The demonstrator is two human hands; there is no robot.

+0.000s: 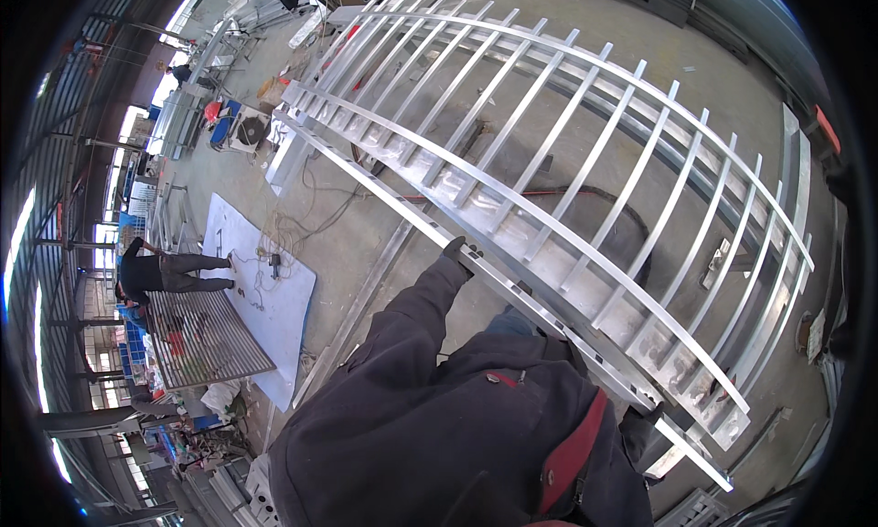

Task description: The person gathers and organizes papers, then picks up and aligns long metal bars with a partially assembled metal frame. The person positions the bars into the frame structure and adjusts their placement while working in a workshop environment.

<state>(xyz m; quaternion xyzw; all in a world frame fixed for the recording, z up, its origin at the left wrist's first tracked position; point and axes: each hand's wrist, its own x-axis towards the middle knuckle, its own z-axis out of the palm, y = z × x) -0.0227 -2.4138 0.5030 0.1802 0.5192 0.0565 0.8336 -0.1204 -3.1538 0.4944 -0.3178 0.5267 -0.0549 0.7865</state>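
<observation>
A long silvery metal bar [402,207] with dark slots along its side runs slantwise in front of my body, from the upper left to the lower right. My left hand [460,256], in a dark glove, is closed around its middle stretch. Farther down, near the lower right end, my right hand [643,419] grips the same bar, also dark-gloved and partly hidden by my sleeve. Just beyond the bar lies a large railing frame [512,193] with curved rails and several parallel crossbars. The bar runs close along the frame's near edge; I cannot tell whether they touch.
At the left, a person [165,275] in dark clothes bends over a slatted metal panel [197,339]. A pale sheet [288,294] covers floor there, with cables [311,216] nearby. A red helmet [212,112] sits farther off. More metal profiles [800,175] lie at the right.
</observation>
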